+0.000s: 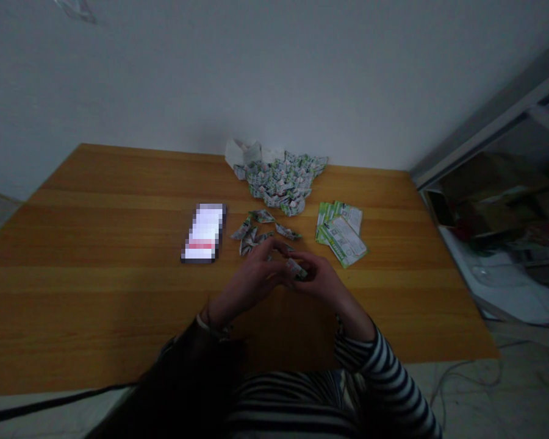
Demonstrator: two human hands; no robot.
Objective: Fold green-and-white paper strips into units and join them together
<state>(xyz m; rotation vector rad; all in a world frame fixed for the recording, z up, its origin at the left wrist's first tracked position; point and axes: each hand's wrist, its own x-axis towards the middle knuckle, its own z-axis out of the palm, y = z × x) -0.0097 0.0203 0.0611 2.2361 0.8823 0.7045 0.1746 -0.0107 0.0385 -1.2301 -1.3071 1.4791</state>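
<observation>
My left hand (pixel 251 277) and my right hand (pixel 318 283) meet over the wooden table (pixel 96 244), their fingertips together on a small folded piece of green-and-white printed paper (pixel 297 269). Just beyond my fingers lie several similar folded paper pieces (pixel 251 231). A larger heap of folded paper units (pixel 279 180) sits at the far edge, with crumpled white paper (pixel 242 152) at its left end. Flat green-and-white paper slips (pixel 341 233) lie to the right.
A smartphone (pixel 204 233) lies face up with its screen lit, left of the folded pieces. A white wall rises behind the table. Beyond the table's right edge are a metal frame (pixel 498 128) and cluttered items on the floor. A black cable (pixel 50 403) runs along the near left.
</observation>
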